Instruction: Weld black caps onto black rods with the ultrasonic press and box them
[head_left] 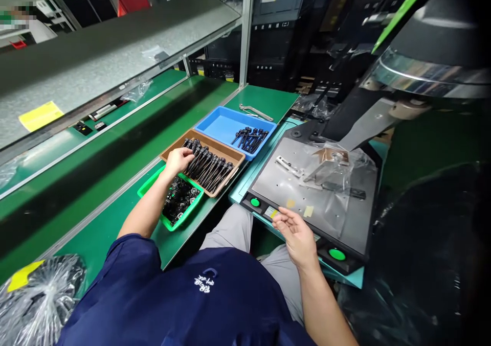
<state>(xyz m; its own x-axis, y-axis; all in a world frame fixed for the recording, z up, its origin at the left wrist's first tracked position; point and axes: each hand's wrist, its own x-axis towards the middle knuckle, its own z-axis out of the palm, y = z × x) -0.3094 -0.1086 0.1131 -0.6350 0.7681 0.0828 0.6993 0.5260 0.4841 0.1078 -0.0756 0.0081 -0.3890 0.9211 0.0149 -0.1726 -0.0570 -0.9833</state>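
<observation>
My left hand [177,160] reaches into the brown tray [234,156], its fingers curled over the near end of a row of black bolts [209,167]; what the fingers hold is hidden. My right hand [296,233] hovers at the front edge of the grey press plate [345,218], fingers loosely apart and holding nothing. On that plate lie a small metal bracket [287,165] and a part wrapped in clear plastic [330,169].
A green tray [148,186] of small black parts sits just under my left forearm. A blue tray [220,122] with a few black bolts lies beyond the brown one, with a metal tool [255,112] behind it. Green buttons [255,202] [336,254] flank the plate. A conveyor [95,152] runs along the left.
</observation>
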